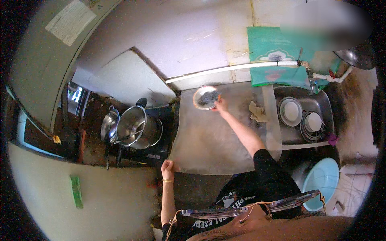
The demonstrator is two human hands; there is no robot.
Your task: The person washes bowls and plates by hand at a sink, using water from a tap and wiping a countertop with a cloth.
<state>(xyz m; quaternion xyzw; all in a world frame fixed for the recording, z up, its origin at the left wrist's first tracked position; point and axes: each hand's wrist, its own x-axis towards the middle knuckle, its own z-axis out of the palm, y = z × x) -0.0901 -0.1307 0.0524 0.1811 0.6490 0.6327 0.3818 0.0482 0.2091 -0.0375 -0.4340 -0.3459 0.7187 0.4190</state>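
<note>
My right hand (221,105) grips the rim of a round bowl (196,101) near the wall. A dark grey clump (209,98) lies in the bowl; its kind is not plain. Beneath the bowl, a translucent plastic sheet (214,138) covers the counter. My left hand (167,169), with a gold-coloured bracelet (168,180) at the wrist, has its fingers closed on the sheet's front left corner. The fingertips there are partly hidden. A crumpled tan cloth (257,112) rests on the sheet, to the right of my right forearm.
On the right, a steel sink (327,105) holds stacked bowls (290,111) and dishes (313,122). Steel pots (131,126) stand on the dark stove (156,156) at left. A light blue basin (321,183) is below the sink. A white pipe (229,68) runs along the wall.
</note>
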